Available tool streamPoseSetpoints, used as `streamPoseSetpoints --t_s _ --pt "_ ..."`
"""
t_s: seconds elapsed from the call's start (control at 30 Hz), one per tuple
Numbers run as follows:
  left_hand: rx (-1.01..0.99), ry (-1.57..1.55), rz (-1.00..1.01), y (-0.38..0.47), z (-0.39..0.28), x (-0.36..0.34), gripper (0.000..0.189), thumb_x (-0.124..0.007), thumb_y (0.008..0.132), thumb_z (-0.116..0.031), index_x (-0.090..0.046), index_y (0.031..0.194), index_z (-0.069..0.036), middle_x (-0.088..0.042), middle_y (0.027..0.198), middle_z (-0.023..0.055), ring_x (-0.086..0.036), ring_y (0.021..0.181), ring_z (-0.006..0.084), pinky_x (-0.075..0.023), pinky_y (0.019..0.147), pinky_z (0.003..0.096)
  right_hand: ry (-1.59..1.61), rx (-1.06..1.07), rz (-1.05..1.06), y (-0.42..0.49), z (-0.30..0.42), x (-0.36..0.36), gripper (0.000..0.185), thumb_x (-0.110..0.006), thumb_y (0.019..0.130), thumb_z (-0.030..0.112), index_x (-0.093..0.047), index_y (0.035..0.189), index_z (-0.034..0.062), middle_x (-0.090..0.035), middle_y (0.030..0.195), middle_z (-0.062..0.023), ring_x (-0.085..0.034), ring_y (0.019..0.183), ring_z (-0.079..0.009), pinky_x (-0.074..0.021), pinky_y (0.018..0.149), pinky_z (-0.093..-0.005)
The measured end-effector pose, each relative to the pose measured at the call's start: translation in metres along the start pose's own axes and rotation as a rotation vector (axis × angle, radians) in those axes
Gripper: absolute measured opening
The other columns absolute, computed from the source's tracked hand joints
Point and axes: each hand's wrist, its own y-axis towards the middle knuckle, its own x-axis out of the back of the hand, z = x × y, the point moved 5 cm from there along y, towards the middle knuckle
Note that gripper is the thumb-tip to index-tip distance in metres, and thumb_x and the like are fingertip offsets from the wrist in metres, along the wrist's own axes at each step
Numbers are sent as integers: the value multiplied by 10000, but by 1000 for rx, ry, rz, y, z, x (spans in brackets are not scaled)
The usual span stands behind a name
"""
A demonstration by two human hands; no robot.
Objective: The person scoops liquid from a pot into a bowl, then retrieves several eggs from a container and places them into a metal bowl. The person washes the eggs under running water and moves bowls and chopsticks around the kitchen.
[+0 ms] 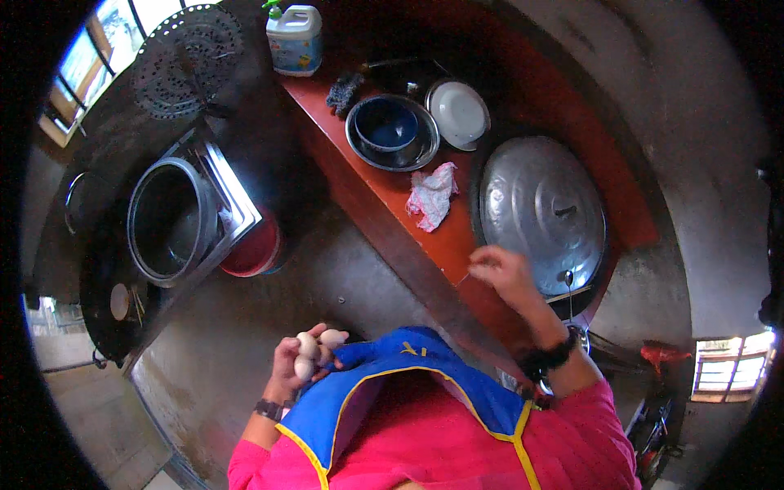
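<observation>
My left hand [288, 361] is closed around several pale eggs [308, 345], held low beside the blue apron [392, 355] with yellow trim. My right hand [505, 272] is over the red countertop [422, 245], near its front edge and just left of a large dented metal lid [542, 202]. Its fingers are curled and blurred by motion. A thin pale line shows by the fingertips; whether the hand holds anything is unclear. Beyond that hand, a crumpled pink-and-white cloth [433, 196] lies on the counter.
Farther along stand a metal basin [401, 162] with a dark blue bowl [386, 125] in it, a white enamel dish [458, 113], a dark scrubber [344, 92] and a pump jug [294, 43]. Leftward are a large deep pot [168, 223] and a red bucket [254, 248]. A spoon [569, 282] lies by the lid.
</observation>
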Motion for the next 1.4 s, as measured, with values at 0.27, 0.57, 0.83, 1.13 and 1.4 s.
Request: streamPoseSetpoints --t_s 0.27,0.57,0.83,1.13,1.4 --pt "-205 29 -88 -34 -69 40 643 -622 733 -469 -628 1303 -171 -500 1397 270 -673 870 441 -482 399 329 -319 118 -236 223 22 -79 288 -660 805 253 -724 1079 189 -722 911 -164 -690 863 -374 -547 760 -474" --pt "-449 -220 -208 -63 -69 17 587 -703 728 -429 -687 1257 -173 -568 1330 253 -670 855 373 -589 754 474 -558 123 -209 315 27 -98 282 -705 774 340 -756 1017 207 -731 917 -132 -696 891 -339 -545 771 -466" --pt "-508 -240 -337 -38 -83 2 559 -721 706 -445 -720 1196 -176 -593 1287 242 -663 794 341 -592 704 450 -357 235 -241 395 83 -28 381 -734 745 383 -758 1039 142 -744 962 -126 -714 893 -291 -528 793 -405" --pt "-535 -309 -321 -23 -86 -6 569 -719 718 -422 -702 1226 -166 -570 1320 255 -663 795 339 -593 719 450 -643 227 -160 471 84 -67 344 -748 749 362 -764 1052 200 -744 1022 -102 -705 963 -300 -543 839 -441" --pt "-502 -312 -360 -8 -89 -7 559 -675 731 -401 -696 1231 -153 -554 1328 279 -661 804 366 -586 731 478 -568 226 -133 453 61 -94 494 -709 801 418 -658 1237 191 -723 1087 -158 -674 1023 -375 -525 885 -450"
